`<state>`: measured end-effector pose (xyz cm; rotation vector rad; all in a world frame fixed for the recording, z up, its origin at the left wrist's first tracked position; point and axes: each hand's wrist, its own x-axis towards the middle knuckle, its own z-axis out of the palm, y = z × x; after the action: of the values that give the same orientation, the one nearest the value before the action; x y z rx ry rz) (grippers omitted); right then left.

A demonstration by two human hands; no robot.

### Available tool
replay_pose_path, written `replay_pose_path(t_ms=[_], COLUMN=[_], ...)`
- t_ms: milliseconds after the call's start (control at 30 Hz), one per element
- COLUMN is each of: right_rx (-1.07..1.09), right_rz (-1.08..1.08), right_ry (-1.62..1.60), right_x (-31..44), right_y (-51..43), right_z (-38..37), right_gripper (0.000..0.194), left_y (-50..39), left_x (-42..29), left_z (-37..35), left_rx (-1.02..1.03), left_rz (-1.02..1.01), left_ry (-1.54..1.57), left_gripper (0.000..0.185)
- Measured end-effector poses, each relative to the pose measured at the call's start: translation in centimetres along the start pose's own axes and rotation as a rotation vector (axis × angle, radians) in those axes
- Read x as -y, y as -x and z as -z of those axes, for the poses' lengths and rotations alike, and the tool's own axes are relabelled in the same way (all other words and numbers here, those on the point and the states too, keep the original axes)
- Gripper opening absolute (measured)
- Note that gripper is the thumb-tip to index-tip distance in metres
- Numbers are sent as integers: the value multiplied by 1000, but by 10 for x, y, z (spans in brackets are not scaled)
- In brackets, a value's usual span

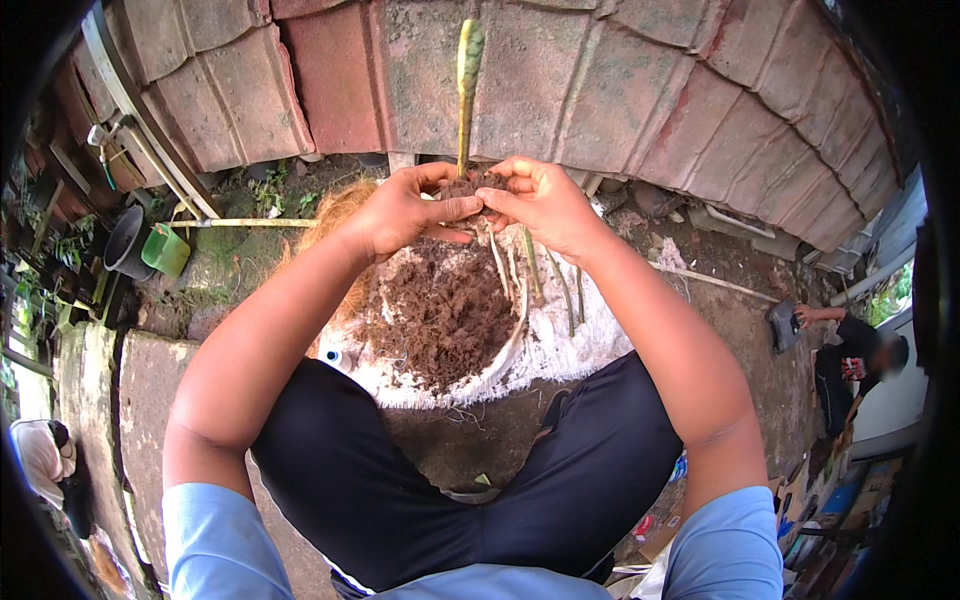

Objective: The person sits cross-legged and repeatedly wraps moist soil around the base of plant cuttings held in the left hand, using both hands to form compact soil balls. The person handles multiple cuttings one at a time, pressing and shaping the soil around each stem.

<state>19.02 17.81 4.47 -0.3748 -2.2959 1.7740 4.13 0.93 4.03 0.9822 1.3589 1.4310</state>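
My left hand (420,210) and my right hand (536,199) press a clump of brown fibrous soil (474,193) between their fingers. Out of the clump a green and yellow plant stem (466,97) stands upright, its lower end hidden in the soil. Below my hands a heap of loose brown soil or coir (450,315) lies on a white woven sack (592,341). Several green stems (561,285) rest on the sack right of the heap. A bundle of golden fibre (337,217) lies behind my left forearm, and a white spool (336,358) is near my left knee.
Roof tiles (487,82) overhang the far side. A grey bucket (126,240) and a green container (166,250) stand at the left beside a bamboo pole (255,223). Another person (855,367) at the right touches a dark object (784,326); a further person (49,465) is at the lower left.
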Motion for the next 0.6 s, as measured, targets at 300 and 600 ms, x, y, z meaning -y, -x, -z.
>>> replay_pose_path(t_ms=[300, 600], right_rx=[141, 262], right_rz=[53, -27], right_ry=[-345, -723], right_x=[-5, -17], right_y=[0, -1], right_z=[4, 13], right_gripper=[24, 29], left_y=[1, 2], left_x=[-1, 2], left_z=[4, 5], left_rx=[84, 130], left_rz=[-39, -33], left_ry=[163, 147], left_gripper=[41, 47])
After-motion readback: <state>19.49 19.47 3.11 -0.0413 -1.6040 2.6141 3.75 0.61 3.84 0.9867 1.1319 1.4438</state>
